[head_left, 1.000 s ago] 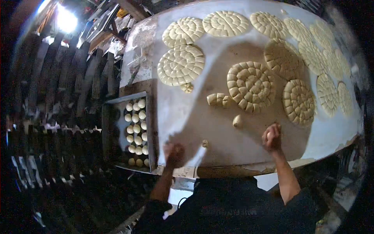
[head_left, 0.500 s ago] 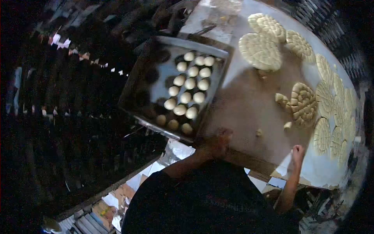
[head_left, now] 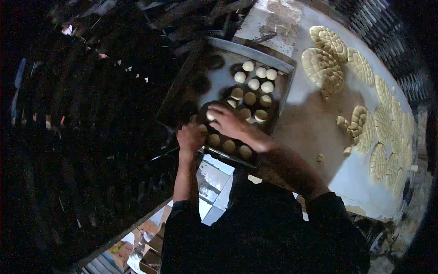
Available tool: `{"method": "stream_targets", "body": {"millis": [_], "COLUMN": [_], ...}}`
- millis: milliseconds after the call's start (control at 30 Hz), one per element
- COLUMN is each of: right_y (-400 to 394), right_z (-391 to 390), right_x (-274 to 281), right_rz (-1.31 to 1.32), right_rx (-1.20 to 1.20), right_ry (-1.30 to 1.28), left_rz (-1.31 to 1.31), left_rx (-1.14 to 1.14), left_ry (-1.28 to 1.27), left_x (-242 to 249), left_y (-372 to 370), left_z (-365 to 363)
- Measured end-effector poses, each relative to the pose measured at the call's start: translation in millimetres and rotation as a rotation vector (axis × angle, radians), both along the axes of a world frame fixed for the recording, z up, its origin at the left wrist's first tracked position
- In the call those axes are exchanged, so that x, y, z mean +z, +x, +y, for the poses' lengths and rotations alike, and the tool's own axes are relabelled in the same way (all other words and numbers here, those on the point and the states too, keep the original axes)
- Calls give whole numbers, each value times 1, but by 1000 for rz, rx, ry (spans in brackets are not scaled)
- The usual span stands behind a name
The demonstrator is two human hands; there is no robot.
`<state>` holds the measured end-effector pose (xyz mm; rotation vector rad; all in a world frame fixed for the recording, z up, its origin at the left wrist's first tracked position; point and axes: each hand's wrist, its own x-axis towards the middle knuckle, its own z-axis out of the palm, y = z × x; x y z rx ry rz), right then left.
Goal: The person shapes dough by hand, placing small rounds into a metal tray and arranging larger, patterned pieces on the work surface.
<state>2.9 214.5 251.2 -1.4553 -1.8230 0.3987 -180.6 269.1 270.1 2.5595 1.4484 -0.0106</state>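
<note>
A dark metal baking tray holds rows of round, pale dough balls. Over its near part, my right hand has its fingers curled round a dough ball. Just left of it, my left hand is closed at the tray's near left, close to another ball. Whatever its fingers hold, if anything, is hidden. Shadow from my arms falls on the front row of balls.
On the table to the right lie several flat dough rounds scored into pieces. A partly separated round has loose dough pieces beside it. Floor tiles show below the tray.
Both hands have come to the tray; my right hand moved left from the table's edge and took hold of a dough ball. The view has shifted, so the tray appears farther right.
</note>
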Motion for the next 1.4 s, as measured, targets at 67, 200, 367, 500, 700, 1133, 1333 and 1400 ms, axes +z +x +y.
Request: {"method": "stream_targets", "body": {"millis": [67, 200, 367, 500, 700, 1133, 1333, 1400], "right_y": [2, 70, 176, 209, 228, 257, 230, 234], "right_z": [-22, -133, -343, -444, -469, -431, -410, -387], "right_x": [-2, 9, -36, -59, -70, 73, 136, 128], "right_rz": [-194, -181, -412, -133, 128, 935, 563, 191], "right_rx": [-11, -118, -581, -745, -944, -439, -1078, -1295], "right_ry": [-69, 349, 50, -2, 149, -200, 342, 560], "left_rz": [40, 59, -496, -472, -355, -22, -471, -681], "left_rx": [-93, 28, -419, -1048, -870, -924, -608, -371], "left_ry": [-59, 96, 138, -260, -414, -744, -805, -758], "left_x": [-17, 16, 46, 8, -60, 102, 116, 88], "left_y": [-16, 9, 194, 390, 516, 342, 181, 146], "left_z": [17, -10, -82, -194, -274, -279, -222, -212]}}
